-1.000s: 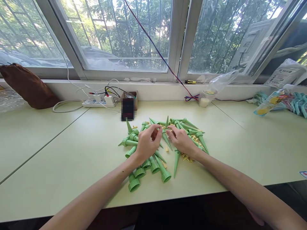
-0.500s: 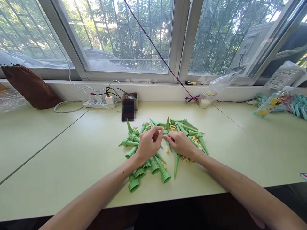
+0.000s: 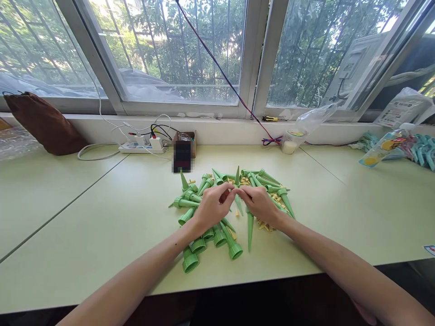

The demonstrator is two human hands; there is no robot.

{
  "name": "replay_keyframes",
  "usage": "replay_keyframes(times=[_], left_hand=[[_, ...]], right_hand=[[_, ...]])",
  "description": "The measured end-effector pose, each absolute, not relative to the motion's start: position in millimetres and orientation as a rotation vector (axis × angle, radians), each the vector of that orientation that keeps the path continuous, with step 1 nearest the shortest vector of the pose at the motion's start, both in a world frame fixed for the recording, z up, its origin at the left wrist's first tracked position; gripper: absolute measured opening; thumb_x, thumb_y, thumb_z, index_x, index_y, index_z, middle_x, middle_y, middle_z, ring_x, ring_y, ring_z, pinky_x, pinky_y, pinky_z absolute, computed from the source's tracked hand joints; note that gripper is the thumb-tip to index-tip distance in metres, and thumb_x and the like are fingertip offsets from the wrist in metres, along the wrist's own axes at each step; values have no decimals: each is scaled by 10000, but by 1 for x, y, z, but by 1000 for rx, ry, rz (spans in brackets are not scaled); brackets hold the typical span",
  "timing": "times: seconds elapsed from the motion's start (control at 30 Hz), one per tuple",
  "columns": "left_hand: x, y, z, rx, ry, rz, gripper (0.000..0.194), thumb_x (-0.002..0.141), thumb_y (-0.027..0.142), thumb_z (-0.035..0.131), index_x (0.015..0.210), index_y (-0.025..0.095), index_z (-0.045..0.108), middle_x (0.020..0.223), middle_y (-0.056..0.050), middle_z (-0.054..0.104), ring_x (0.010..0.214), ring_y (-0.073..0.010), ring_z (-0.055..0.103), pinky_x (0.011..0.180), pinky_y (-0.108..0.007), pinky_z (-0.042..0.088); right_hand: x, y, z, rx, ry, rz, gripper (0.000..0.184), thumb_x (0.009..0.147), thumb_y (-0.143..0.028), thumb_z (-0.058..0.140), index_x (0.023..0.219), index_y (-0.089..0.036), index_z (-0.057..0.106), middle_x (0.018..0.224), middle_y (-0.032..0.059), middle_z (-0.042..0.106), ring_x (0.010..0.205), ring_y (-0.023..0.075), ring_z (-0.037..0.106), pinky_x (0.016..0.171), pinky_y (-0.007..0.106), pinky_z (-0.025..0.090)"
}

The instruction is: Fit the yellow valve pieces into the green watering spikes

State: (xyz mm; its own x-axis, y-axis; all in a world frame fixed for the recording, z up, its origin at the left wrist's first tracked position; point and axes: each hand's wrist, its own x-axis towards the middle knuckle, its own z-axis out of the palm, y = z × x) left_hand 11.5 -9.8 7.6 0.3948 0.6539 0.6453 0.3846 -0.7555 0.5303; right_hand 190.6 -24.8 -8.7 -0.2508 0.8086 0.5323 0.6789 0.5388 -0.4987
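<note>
My left hand (image 3: 215, 203) is closed in a pinch, its thumb and fingertips meeting my right hand's fingertips over the middle of the pile. Whatever it pinches is too small or hidden to make out. My right hand (image 3: 260, 203) is closed around a green plastic watering spike (image 3: 250, 231), whose pointed end sticks out below the palm towards me; its wide end is hidden by the fingers. Many similar green spikes (image 3: 234, 248) with ribbed, cup-like ends lie on both sides. Small yellow plastic pieces (image 3: 265, 225) are scattered among them, and one yellow piece (image 3: 237, 213) lies between my wrists.
Behind the pile stands a small box (image 3: 190, 140) with a dark, blurred object in front. A power strip (image 3: 141, 147) with cables, a brown bag (image 3: 44, 122) and a plastic-wrapped cup (image 3: 289, 144) line the window side. Teal items (image 3: 423, 151) lie far right.
My left hand has moved slightly right and down until its fingertips meet those of my right hand. The spike under my right hand has tilted a little and shifted slightly.
</note>
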Motion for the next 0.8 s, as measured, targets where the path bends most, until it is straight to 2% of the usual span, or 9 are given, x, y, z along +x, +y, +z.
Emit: replay_keyframes(times=[0.2, 0.3, 0.4, 0.8], left_hand=[[11, -9, 8, 2343, 900, 1187, 228, 976, 354, 508, 916, 185, 650, 602, 36, 605, 503, -84, 503, 538, -207, 407], [11, -10, 8, 2359, 811, 1033, 213, 938, 363, 572, 1052, 197, 641, 660, 31, 665, 504, -85, 528, 548, -209, 436], [11, -13, 8, 2400, 718, 903, 289, 890, 354, 634, 1138, 206, 622, 716, 22, 704, 500, -90, 539, 557, -223, 457], [9, -16, 6, 2397, 608, 748, 455, 826, 353, 689, 1249, 230, 575, 728, 32, 698, 484, -79, 481, 516, -205, 427]], right_hand=[[192, -29, -6, -1196, -1722, 198, 517, 1030, -544, 324, 655, -216, 461, 520, -41, 413, 469, 120, 353, 519, 269, 326], [192, -31, -6, -1194, -1590, 155, 517, 1030, -540, 323, 662, -219, 491, 506, -34, 434, 456, 128, 398, 520, 277, 349], [192, -31, -8, -1177, -1496, 116, 521, 1033, -533, 322, 652, -218, 489, 504, -27, 447, 454, 129, 429, 510, 274, 356], [187, -35, -12, -1067, -1418, -13, 498, 1045, -472, 324, 653, -217, 497, 489, -23, 465, 434, 122, 449, 483, 262, 374]])
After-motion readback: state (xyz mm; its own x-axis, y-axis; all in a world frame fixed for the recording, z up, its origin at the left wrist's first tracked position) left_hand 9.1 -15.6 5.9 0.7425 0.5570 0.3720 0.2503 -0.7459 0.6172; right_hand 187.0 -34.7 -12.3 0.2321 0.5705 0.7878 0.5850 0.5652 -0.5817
